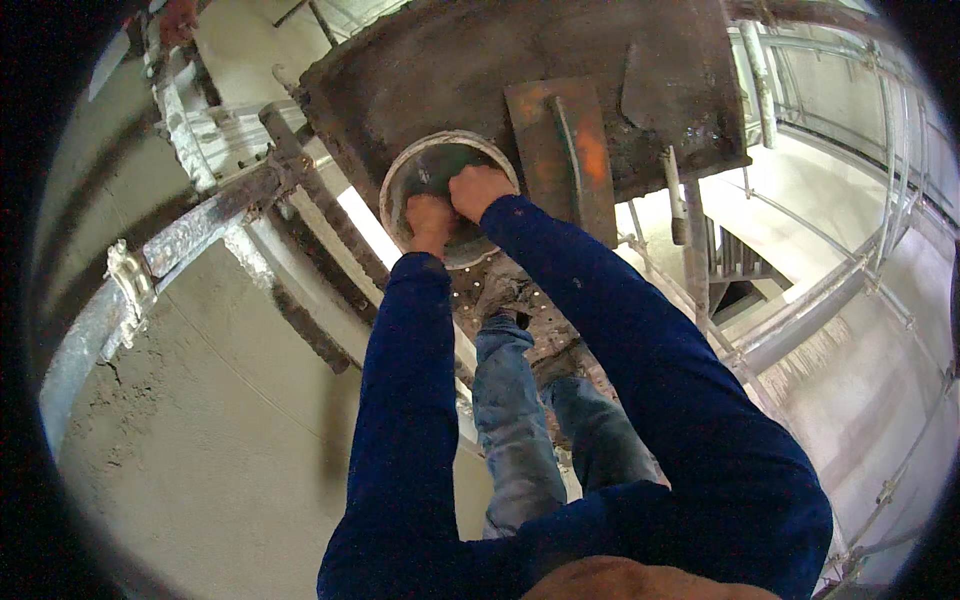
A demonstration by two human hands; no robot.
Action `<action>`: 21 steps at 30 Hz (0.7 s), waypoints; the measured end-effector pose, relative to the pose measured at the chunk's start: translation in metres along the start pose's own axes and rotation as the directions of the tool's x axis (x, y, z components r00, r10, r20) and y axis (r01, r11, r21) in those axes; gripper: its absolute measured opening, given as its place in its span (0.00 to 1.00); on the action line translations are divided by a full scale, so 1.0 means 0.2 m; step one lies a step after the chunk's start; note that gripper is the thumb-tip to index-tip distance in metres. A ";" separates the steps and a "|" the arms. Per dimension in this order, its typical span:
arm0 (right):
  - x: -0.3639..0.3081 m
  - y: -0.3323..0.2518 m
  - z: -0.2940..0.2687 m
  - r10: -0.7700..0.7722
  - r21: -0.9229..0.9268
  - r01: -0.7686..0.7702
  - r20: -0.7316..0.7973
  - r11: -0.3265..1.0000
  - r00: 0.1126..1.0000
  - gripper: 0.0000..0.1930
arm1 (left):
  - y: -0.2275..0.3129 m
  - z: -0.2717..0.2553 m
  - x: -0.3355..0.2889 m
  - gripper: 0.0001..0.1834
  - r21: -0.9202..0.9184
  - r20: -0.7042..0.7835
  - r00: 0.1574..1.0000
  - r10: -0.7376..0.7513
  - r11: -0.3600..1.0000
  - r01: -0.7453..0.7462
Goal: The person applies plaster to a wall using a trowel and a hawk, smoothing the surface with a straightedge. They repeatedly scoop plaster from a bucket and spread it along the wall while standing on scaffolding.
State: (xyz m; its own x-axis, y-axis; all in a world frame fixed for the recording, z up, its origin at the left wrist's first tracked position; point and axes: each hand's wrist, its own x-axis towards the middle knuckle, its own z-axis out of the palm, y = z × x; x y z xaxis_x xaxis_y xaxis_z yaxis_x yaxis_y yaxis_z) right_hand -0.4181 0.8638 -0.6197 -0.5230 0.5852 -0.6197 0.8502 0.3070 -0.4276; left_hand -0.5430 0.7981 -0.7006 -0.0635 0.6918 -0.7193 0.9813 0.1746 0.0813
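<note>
Both my hands reach into a round, pale-rimmed bucket (391, 190) at the near edge of a dark, mortar-stained board (430, 65). My left hand (428, 218) is closed, low at the bucket's left side. Just above and right of it, my right hand (478, 188) is curled into a closed shape by the rim. Whatever the fingers grip, if anything, is hidden inside the bucket. Beside my right hand lies a flat rectangular plastering trowel (537, 135) with a bar handle and orange-brown patches. A narrow handled tool (675, 195) hangs over the board's near right edge.
Below the board, my feet stand on a perforated metal platform (545, 335). Scaffold tubes (205, 220) with a clamp (130, 285) cross at left, in front of a grey plastered wall (230, 400). More scaffolding (840, 300) and a drop to a lower level lie at right.
</note>
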 end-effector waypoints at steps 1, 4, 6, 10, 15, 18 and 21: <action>-0.06 -0.02 -0.05 0.026 0.010 -0.026 -0.029 1.000 0.999 0.15 | 0.01 -0.03 -0.02 0.14 -0.200 -0.035 0.997 -0.072 0.978 0.063; -0.25 -0.09 -0.18 0.019 0.106 0.002 -0.204 0.994 0.979 0.15 | 0.05 -0.18 -0.12 0.14 -0.596 -0.065 0.964 -0.258 0.784 0.170; -0.37 -0.05 -0.24 0.074 0.202 -0.028 -0.228 0.979 0.971 0.13 | 0.08 -0.29 -0.24 0.15 -0.673 -0.019 0.967 -0.255 0.718 0.176; -0.65 0.22 -0.23 0.422 0.399 -0.325 -0.182 0.857 0.888 0.20 | 0.13 -0.47 -0.49 0.20 -0.800 -0.061 0.987 -0.151 0.598 0.042; -0.76 0.87 -0.14 0.687 0.195 -0.710 -0.517 0.676 0.512 0.29 | 0.10 -0.51 -0.79 0.23 -0.965 -0.135 0.969 -0.208 0.250 -0.080; -0.75 1.17 -0.06 0.827 0.262 -0.816 -0.399 0.516 0.395 0.25 | -0.01 -0.45 -0.99 0.20 -0.990 -0.078 0.975 -0.206 0.133 -0.051; -0.73 1.32 0.01 0.815 0.204 -0.818 -0.372 0.538 0.444 0.21 | -0.13 -0.34 -1.19 0.19 -0.987 0.004 0.960 -0.279 0.151 0.048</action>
State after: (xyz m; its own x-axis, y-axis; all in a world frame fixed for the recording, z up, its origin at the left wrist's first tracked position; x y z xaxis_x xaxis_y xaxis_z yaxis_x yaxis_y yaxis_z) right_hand -0.1171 0.8586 -0.6440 0.4832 0.7894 -0.3787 0.8731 -0.4664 0.1420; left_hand -0.5652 0.6760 -0.4841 -0.3343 0.6130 -0.7159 -0.0343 0.7511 0.6593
